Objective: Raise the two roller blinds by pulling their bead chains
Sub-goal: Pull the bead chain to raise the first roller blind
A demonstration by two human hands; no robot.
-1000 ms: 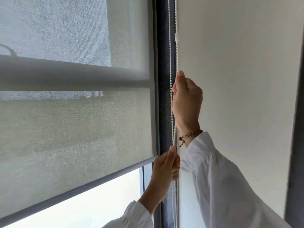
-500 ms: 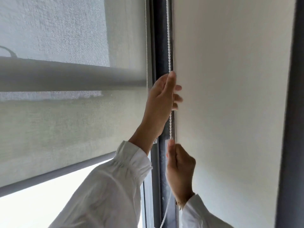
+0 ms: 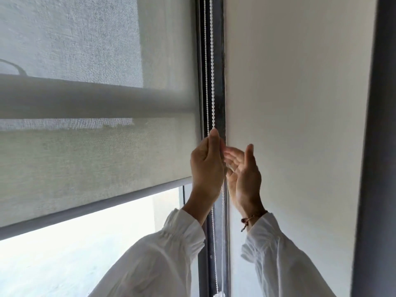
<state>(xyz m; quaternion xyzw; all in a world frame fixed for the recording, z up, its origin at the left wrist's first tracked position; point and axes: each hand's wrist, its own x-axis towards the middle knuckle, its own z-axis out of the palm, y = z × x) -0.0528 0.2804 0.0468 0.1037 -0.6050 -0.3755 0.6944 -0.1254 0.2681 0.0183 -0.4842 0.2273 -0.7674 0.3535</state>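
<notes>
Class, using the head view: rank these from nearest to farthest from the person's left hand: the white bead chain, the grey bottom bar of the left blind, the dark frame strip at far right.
1. White bead chain, pinched in the left hand.
2. Grey bottom bar, lower left.
3. Dark frame strip, far right.

The bead chain (image 3: 212, 82) hangs in a thin gap between the grey blind (image 3: 96, 157) and the white blind (image 3: 300, 125), against a dark frame post (image 3: 218, 61). Both hands crowd that gap. Above them the chain hangs free.

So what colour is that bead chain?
White; the bead chain shows best in the head view, against the dark frame.
</notes>
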